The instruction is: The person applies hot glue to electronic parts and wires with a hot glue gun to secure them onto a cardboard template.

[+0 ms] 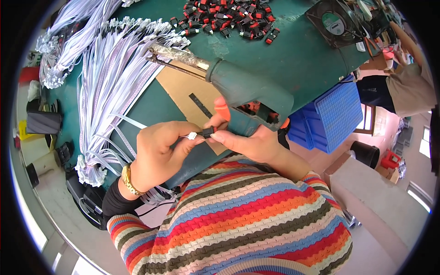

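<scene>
Both of my hands meet at the table's near edge. My left hand (160, 149) pinches a small white connector (191, 135) between thumb and fingers. Right beside it, my right hand (254, 144) has its thumb pressed on a small black part (208, 132); whether the two pieces are joined cannot be made out. A green hot-air gun (250, 89) with a scorched metal barrel (178, 56) extends above the right hand and hides some of its fingers. An orange fingertip-shaped piece (222, 109) shows beside the gun's body.
Bundles of white ribbon cables (107, 87) spread over the green table (293, 59) at the left. A heap of black-and-red parts (229, 17) lies at the back, near a black fan (333, 24). Brown cardboard (183, 89) is beneath the gun. Blue crates (332, 114) stand right; another person (408, 87) is beyond.
</scene>
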`<state>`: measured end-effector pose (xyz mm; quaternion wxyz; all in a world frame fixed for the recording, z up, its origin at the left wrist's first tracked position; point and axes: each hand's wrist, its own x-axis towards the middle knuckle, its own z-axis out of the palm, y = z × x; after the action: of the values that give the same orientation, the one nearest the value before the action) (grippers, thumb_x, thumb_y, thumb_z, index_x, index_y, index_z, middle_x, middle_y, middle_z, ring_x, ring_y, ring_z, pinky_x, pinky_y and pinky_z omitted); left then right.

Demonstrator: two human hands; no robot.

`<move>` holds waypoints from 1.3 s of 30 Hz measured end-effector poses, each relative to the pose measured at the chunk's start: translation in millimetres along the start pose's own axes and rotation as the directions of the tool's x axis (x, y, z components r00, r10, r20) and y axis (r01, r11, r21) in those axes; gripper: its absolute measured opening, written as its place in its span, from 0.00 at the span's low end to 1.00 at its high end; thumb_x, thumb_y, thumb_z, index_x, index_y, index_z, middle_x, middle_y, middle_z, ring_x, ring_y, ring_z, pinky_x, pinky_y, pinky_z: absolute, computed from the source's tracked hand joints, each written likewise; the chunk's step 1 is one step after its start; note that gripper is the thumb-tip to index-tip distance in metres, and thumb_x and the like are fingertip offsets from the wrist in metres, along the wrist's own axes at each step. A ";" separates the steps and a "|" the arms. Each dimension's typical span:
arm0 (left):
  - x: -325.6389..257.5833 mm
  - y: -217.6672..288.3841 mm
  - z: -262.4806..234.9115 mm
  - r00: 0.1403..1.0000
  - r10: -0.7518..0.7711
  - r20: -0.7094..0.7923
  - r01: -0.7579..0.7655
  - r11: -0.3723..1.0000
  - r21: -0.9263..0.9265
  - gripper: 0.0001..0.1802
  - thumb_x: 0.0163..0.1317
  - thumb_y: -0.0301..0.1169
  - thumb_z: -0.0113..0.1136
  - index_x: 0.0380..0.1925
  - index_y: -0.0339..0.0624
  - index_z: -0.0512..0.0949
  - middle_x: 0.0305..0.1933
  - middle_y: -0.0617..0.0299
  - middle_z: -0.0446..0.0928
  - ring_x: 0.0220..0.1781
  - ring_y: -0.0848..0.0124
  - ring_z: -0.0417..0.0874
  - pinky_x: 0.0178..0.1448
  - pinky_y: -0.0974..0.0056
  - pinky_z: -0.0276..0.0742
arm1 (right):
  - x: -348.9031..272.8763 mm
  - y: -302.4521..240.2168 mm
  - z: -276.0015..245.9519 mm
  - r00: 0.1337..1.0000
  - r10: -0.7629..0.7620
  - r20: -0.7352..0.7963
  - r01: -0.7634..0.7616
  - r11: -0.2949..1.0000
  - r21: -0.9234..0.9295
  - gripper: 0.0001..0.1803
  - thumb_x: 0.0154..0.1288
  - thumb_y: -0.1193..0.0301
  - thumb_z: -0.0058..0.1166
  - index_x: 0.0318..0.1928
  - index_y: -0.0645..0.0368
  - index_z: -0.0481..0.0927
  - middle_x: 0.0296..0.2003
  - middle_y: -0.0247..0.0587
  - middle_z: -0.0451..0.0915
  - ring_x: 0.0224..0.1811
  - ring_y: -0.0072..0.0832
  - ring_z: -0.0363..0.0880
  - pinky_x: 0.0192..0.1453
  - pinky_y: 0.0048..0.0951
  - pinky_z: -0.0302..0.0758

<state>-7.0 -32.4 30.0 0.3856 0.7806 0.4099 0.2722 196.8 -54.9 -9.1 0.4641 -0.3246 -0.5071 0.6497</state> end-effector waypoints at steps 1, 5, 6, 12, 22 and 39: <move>0.3 0.7 1.1 0.991 0.126 -0.043 -0.121 0.985 0.122 0.07 0.53 0.29 0.65 0.29 0.40 0.77 0.23 0.59 0.77 0.21 0.63 0.78 0.26 0.68 0.71 | -0.4 0.9 -0.8 0.999 0.027 0.028 -0.027 1.000 -0.014 0.28 0.57 0.87 0.52 0.58 0.63 0.60 0.40 0.50 0.77 0.41 0.28 0.79 0.44 0.27 0.77; -3.2 5.2 1.5 0.994 0.097 -0.058 -0.090 0.989 0.119 0.08 0.52 0.30 0.66 0.27 0.40 0.77 0.24 0.58 0.77 0.22 0.61 0.78 0.27 0.67 0.72 | -2.1 0.1 2.0 1.000 0.008 0.022 -0.008 1.000 0.000 0.27 0.58 0.86 0.52 0.58 0.62 0.60 0.39 0.49 0.78 0.40 0.28 0.79 0.44 0.27 0.77; -4.2 7.3 0.2 0.999 -0.028 -0.019 0.028 0.998 0.047 0.08 0.52 0.29 0.66 0.27 0.39 0.77 0.24 0.58 0.77 0.23 0.62 0.78 0.28 0.66 0.72 | -3.1 0.2 4.1 1.000 -0.002 -0.030 0.002 1.000 -0.010 0.27 0.58 0.86 0.52 0.58 0.62 0.61 0.39 0.48 0.78 0.39 0.27 0.79 0.43 0.26 0.77; 3.7 3.5 -15.1 0.981 -0.120 0.150 0.137 0.985 -0.108 0.09 0.53 0.27 0.65 0.30 0.34 0.78 0.24 0.57 0.78 0.24 0.68 0.79 0.30 0.67 0.72 | -4.1 -3.0 12.9 0.985 -0.007 -0.171 0.013 0.999 0.033 0.26 0.58 0.84 0.54 0.56 0.63 0.62 0.36 0.47 0.80 0.37 0.26 0.80 0.40 0.23 0.77; 0.4 8.1 -9.6 0.918 -0.298 0.261 0.360 0.901 -0.240 0.08 0.61 0.28 0.57 0.29 0.32 0.77 0.25 0.61 0.80 0.28 0.75 0.82 0.32 0.72 0.75 | -3.4 -9.0 13.6 0.966 0.148 -0.212 -0.117 0.981 0.155 0.25 0.57 0.81 0.56 0.55 0.63 0.64 0.35 0.48 0.80 0.36 0.26 0.80 0.41 0.26 0.76; -6.5 7.0 -5.5 0.861 -0.422 0.285 0.508 0.741 -0.439 0.07 0.63 0.26 0.55 0.31 0.32 0.76 0.25 0.62 0.80 0.26 0.78 0.80 0.30 0.72 0.74 | -6.9 6.6 15.9 0.987 -0.050 -0.150 0.047 0.999 -0.024 0.25 0.59 0.80 0.56 0.57 0.63 0.64 0.38 0.46 0.79 0.35 0.24 0.79 0.39 0.23 0.76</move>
<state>-11.4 -38.4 38.1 0.6626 0.5458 0.4735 0.1973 183.4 -67.4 -11.4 0.5134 -0.3649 -0.4848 0.6068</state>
